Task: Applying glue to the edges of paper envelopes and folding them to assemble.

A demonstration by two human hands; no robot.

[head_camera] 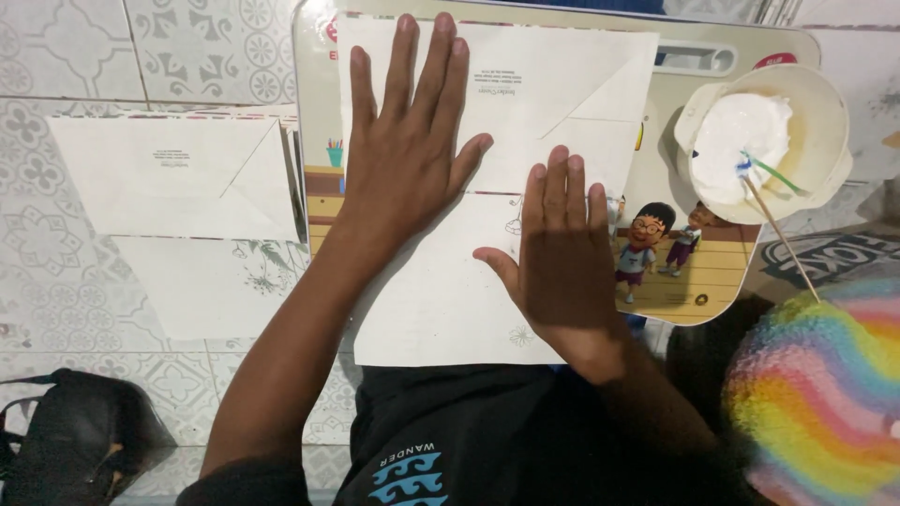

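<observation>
Both hands lie flat with fingers spread, gripping nothing, pressed on a folded white paper sheet (487, 169). The left hand (405, 141) rests on its upper part, the right hand (561, 262) lower and just beside it. Under the paper is a small counter (698, 281) printed with cartoon children, standing on a patterned tile floor (56, 56). Right of the right hand sits a bowl of white paste (764, 141) holding a thin stick (783, 245). Left of the left hand, another folded sheet (178, 178) lies on the floor.
</observation>
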